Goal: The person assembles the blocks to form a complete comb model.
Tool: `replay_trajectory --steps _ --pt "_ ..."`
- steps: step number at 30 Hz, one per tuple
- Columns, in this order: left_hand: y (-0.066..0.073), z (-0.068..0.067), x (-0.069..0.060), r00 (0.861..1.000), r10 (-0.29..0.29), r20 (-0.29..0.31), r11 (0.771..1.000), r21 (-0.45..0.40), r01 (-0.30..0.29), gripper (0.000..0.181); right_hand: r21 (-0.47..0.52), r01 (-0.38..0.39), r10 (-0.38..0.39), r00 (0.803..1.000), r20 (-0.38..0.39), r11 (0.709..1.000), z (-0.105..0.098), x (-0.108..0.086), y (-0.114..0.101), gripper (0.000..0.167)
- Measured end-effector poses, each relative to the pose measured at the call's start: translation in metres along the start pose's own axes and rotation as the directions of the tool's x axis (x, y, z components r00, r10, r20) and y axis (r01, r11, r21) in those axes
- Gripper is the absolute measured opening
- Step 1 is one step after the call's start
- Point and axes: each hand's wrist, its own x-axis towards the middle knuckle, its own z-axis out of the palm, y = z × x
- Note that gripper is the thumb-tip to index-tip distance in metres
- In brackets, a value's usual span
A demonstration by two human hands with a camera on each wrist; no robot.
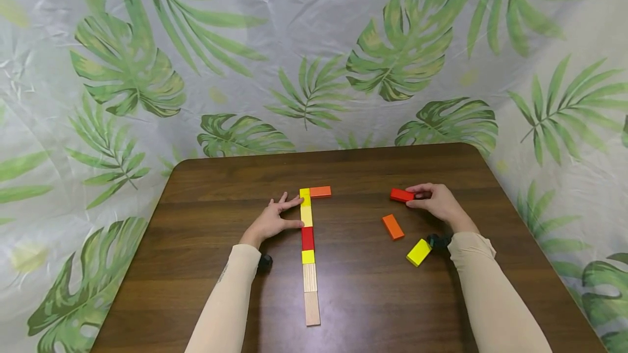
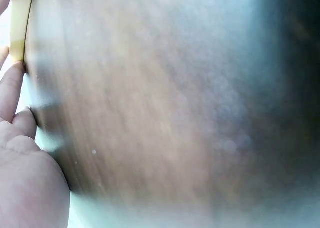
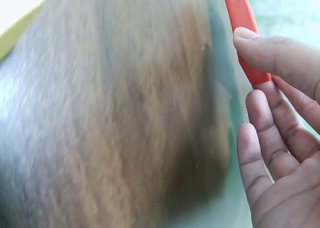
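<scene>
My right hand pinches a red block between thumb and fingers at the table's right side. In the right wrist view, the thumb lies across that red block. My left hand reaches to a line of blocks, its spread fingers touching the yellow block at the far end and its thumb by the pale yellow block. An orange block lies crosswise against the yellow one. Nearer in the line come a dark red block, a small yellow block and two plain wooden blocks.
A loose orange block and a loose yellow block lie near my right wrist. All of this is on a dark brown wooden table. Behind its far edge hangs a leaf-patterned cloth.
</scene>
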Motion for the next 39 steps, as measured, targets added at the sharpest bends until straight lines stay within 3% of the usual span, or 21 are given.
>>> replay_trajectory --steps 19,39 --pt "0.0 0.0 0.0 1.0 0.015 0.005 1.0 -0.01 -0.015 0.072 -0.004 0.128 -0.127 0.991 0.045 0.992 0.022 0.021 -0.051 0.043" --pt "-0.002 0.001 0.001 1.0 0.021 -0.006 1.0 0.011 -0.021 0.072 0.005 0.239 -0.238 0.962 0.137 0.971 0.076 0.034 -0.101 0.035"
